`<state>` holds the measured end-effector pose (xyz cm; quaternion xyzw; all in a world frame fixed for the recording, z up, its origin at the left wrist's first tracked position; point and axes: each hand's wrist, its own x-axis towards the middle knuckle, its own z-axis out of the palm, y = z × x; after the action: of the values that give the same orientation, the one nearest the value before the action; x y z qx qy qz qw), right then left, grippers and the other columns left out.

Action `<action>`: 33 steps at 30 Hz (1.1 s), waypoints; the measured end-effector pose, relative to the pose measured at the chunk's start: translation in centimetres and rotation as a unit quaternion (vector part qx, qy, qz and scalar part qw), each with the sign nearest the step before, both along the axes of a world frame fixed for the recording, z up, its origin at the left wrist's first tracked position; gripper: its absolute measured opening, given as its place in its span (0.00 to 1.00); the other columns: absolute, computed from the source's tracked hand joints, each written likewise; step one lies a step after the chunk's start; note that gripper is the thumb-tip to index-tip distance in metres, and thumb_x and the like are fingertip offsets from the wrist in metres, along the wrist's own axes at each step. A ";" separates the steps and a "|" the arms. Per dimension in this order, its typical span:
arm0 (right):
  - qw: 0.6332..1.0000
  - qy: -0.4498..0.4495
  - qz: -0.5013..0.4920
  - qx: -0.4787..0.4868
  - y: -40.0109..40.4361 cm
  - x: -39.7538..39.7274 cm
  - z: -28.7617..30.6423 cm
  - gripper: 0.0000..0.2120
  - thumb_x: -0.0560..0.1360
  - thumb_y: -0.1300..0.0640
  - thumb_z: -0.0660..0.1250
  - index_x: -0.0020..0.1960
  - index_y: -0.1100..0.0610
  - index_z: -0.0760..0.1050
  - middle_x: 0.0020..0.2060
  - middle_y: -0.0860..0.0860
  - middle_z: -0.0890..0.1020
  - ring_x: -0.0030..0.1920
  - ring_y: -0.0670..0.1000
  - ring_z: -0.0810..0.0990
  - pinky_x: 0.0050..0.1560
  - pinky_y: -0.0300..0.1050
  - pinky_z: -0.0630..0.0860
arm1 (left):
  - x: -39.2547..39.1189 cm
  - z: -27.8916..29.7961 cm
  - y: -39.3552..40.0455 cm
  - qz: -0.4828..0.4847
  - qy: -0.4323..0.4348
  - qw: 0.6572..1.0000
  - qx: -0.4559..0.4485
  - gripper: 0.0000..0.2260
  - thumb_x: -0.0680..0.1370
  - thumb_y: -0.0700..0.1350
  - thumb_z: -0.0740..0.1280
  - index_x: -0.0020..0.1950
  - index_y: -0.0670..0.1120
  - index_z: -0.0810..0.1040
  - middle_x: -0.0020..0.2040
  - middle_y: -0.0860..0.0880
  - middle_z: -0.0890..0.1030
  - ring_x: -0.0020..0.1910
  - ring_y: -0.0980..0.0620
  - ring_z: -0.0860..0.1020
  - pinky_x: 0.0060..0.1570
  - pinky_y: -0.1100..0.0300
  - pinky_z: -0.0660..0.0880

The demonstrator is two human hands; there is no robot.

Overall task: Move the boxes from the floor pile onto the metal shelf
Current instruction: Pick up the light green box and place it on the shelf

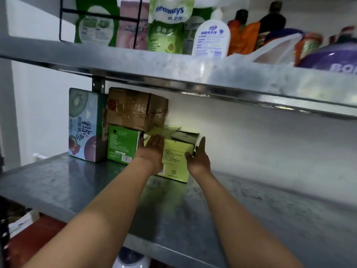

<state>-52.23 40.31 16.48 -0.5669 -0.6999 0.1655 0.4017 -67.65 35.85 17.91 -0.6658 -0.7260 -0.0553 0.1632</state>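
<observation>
Two bare arms come in from 6 o'clock and reach up across the grey metal shelf point(241, 219). The shelf board is shiny and a bit spotty.

At the middle of the picture, both hands are on a yellow-green box point(176, 161). The box stands on the shelf. The left hand point(152, 151) lies flat on the box's left front, with its fingers straight and pointing to 12 o'clock. The right hand point(199, 157) is on the box's right side, its fingers straight along the edge and its thumb on the front. Neither hand curls round the box; they just press on it. The top flaps of the box look partly open, though that part is blurry.

Just beside it, at 9 o'clock, stands a dark green box point(122, 145) with a barcode low on its front. The two may be touching, but the left hand hides the gap. On top of the dark green box sits a brown box point(135, 109) wrapped in clear tape. Further to 9 o'clock stands a tall kiwi box point(85, 122), with fruit pictures on it.

Far up at 12 o'clock is the upper shelf point(135, 60). It carries green refill bags point(168, 26), a white pump bottle point(212, 35) and dark bottles point(270, 24) toward 1 o'clock.
</observation>
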 end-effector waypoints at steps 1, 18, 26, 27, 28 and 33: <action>0.999 0.037 0.013 -0.024 -0.4 0.4 0.5 0.40 0.80 0.55 0.62 0.79 0.49 0.36 0.69 0.57 0.73 0.63 0.61 0.76 0.59 0.51 0.75 | 0.8 0.3 -0.8 -0.001 0.006 1.000 -0.002 0.37 0.79 0.50 0.61 0.78 0.41 0.41 0.79 0.45 0.43 0.78 0.48 0.43 0.76 0.45 0.45; 0.959 -0.253 -0.057 0.118 -22.6 24.2 0.9 0.29 0.82 0.55 0.56 0.79 0.60 0.49 0.78 0.55 0.54 0.78 0.52 0.51 0.77 0.44 0.48 | 21.5 0.1 -16.6 -0.254 0.005 0.965 0.069 0.35 0.78 0.43 0.57 0.79 0.43 0.40 0.80 0.47 0.42 0.78 0.51 0.40 0.75 0.52 0.39; 0.953 -0.208 -0.207 0.074 -36.0 38.9 -5.3 0.30 0.79 0.56 0.61 0.77 0.61 0.56 0.76 0.57 0.61 0.77 0.54 0.58 0.76 0.47 0.55 | 38.2 -5.2 -24.9 -0.416 -0.039 0.908 0.037 0.33 0.79 0.41 0.57 0.79 0.44 0.43 0.80 0.48 0.43 0.78 0.53 0.41 0.76 0.56 0.39; 0.950 -0.206 -0.226 0.067 -37.8 40.7 -6.5 0.30 0.78 0.57 0.61 0.77 0.62 0.57 0.76 0.58 0.62 0.76 0.55 0.59 0.76 0.47 0.55 | 40.2 -6.3 -26.0 -0.439 -0.045 0.897 0.034 0.33 0.78 0.41 0.58 0.79 0.43 0.44 0.80 0.48 0.44 0.78 0.52 0.41 0.76 0.56 0.40; 0.947 -0.199 -0.247 0.059 -39.8 42.5 -7.8 0.29 0.78 0.58 0.62 0.76 0.63 0.58 0.75 0.59 0.62 0.76 0.55 0.60 0.75 0.46 0.54 | 42.2 -7.4 -27.2 -0.462 -0.048 0.885 0.034 0.33 0.78 0.41 0.58 0.79 0.43 0.45 0.80 0.47 0.46 0.78 0.52 0.42 0.76 0.55 0.41; 0.932 -0.143 -0.333 0.011 -48.9 50.2 -15.6 0.28 0.77 0.58 0.63 0.75 0.61 0.61 0.74 0.57 0.65 0.75 0.53 0.62 0.74 0.42 0.54 | 50.7 -14.4 -33.5 -0.548 -0.019 0.836 0.022 0.33 0.78 0.45 0.60 0.79 0.41 0.47 0.79 0.45 0.48 0.78 0.49 0.46 0.76 0.54 0.45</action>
<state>-2.08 -8.59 0.84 -0.7806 -0.5232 -0.0683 0.3351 -16.91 2.39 3.54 -0.9498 -0.2441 -0.1643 0.1065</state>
